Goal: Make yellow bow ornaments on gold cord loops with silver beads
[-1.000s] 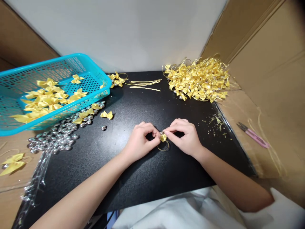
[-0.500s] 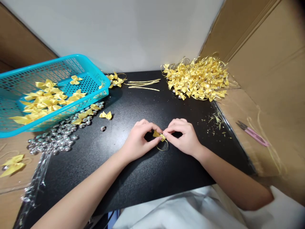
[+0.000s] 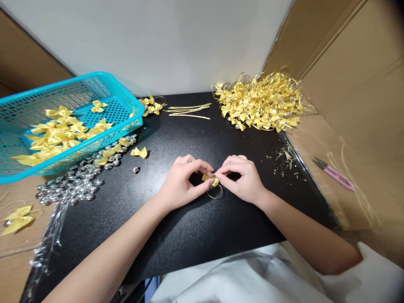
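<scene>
Low over the black table, my left hand (image 3: 181, 183) pinches a small yellow ribbon bow (image 3: 216, 182) between thumb and forefinger. From the bow a thin gold cord loop (image 3: 216, 198) hangs toward me. My right hand (image 3: 243, 181) is closed too, its thumb and forefinger pinched at the bow's upper right side. The fingertips of both hands nearly touch there and hide the exact part they grip. To the left of my hands lie a loose yellow bow (image 3: 139, 152) and a single silver bell-like bead (image 3: 136, 170).
A turquoise basket (image 3: 104, 80) of yellow bows stands at the left, silver beads (image 3: 71, 185) beside it. Cut gold cords (image 3: 189, 110) lie at the back. A heap of corded bows (image 3: 261, 103) fills the back right. Pink-handled snips (image 3: 336, 174) rest on cardboard at the right.
Both hands stay at the bow, with only a slight shift of the fingertips. The whole view has moved very slightly.
</scene>
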